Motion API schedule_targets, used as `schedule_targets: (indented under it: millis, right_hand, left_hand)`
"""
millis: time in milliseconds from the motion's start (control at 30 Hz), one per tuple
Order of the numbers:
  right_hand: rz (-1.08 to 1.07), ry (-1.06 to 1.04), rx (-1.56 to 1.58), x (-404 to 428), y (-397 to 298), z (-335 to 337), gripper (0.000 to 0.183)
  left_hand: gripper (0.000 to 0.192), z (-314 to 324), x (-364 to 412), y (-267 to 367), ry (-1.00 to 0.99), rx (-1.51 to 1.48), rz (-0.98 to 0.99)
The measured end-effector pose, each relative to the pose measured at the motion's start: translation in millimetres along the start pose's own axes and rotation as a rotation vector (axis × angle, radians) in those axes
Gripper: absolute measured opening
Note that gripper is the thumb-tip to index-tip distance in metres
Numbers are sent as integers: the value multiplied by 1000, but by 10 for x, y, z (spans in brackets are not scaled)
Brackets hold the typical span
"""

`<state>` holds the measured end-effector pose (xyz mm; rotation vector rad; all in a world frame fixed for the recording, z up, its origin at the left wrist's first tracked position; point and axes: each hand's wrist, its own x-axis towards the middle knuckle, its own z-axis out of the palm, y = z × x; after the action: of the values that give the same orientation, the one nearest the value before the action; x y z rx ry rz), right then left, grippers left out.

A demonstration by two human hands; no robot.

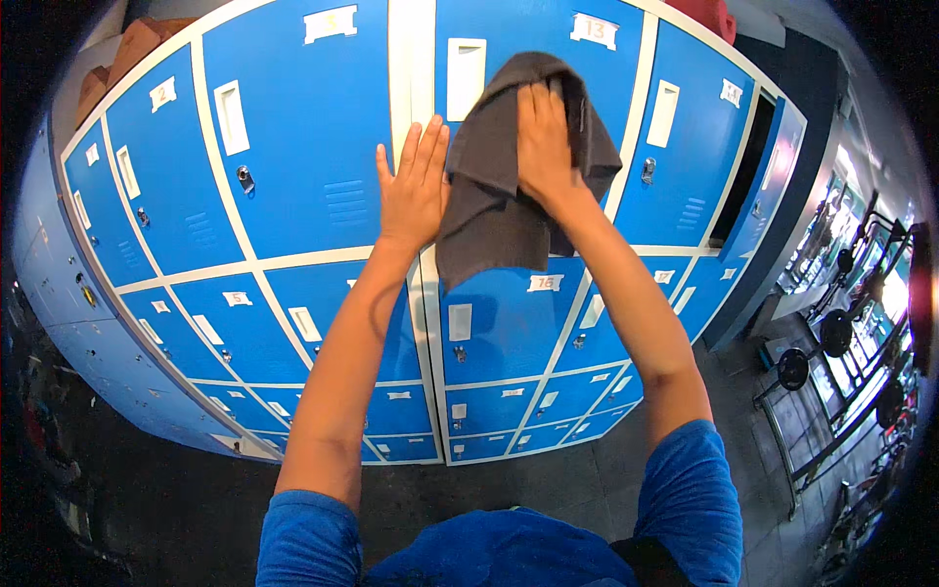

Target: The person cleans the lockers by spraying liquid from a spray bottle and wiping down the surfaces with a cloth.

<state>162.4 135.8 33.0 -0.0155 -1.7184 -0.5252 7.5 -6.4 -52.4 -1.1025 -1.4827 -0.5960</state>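
A bank of blue metal lockers (293,191) with white frames fills the view before me. My right hand (544,139) presses a dark grey cloth (488,213) against an upper locker door (506,22). The cloth hangs in loose folds and hides the lower part of that door. My left hand (414,187) lies against the lockers by the white centre post (411,59), palm inward and fingers pointing up. It holds nothing; its fingertips are just left of the cloth. Another upper door (337,110), with a recessed white handle and a small metal lock, is left of my left hand.
At the far right a locker door (770,176) stands ajar. Gym equipment with weight plates (836,334) occupies the right side. Brown objects (136,48) and a red rolled item (708,18) rest on top of the lockers. Dark floor tiles (557,484) lie below.
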Motion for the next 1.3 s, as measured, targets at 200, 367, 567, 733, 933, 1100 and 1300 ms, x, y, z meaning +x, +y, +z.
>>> schedule_targets:
  millis: [200,367,567,733,933,1100,1300]
  right_hand:
    - [-4,-220,47,-770,-189,-128,54]
    - [31,-227,72,-510,-81,-105,61]
    - [-87,4,65,479,229,149,57]
    - [-19,30,36,8,70,138,58]
    - [192,-291,128,-1154,-337,0,56]
    - [206,-388,115,-1221,-268,-43,57]
    - [44,39,-11,-156,312,118,62]
  left_hand:
    - [66,-67,5,51,52,-221,-26]
    - [66,-67,5,50,50,-234,-31]
    - [49,-12,-3,23,48,-201,-10]
    - [53,0,-24,3,19,-180,-20]
    - [68,40,33,10,74,-169,-11]
    - [67,-2,-3,46,77,-216,-26]
    - [67,6,6,55,99,-201,-27]
